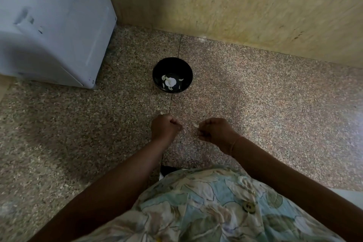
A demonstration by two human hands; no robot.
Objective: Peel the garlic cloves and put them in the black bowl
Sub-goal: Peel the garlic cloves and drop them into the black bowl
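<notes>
A pale garlic clove (195, 125) is pinched at the fingertips of the right hand (216, 133), just beside the left hand (164, 129), which is curled up tight; whether anything's held in there can't be made out. A few peeled cloves (163, 78) are sat in the black bowl (186, 70), parked further back on the speckled counter (255, 104), well apart from both hands.

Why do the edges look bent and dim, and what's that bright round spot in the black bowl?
Head view: the wide-angle lens bows the wall line and dims the corners; the white appliance at left looks soft; the spot in the black bowl is probably reflected light.
</notes>
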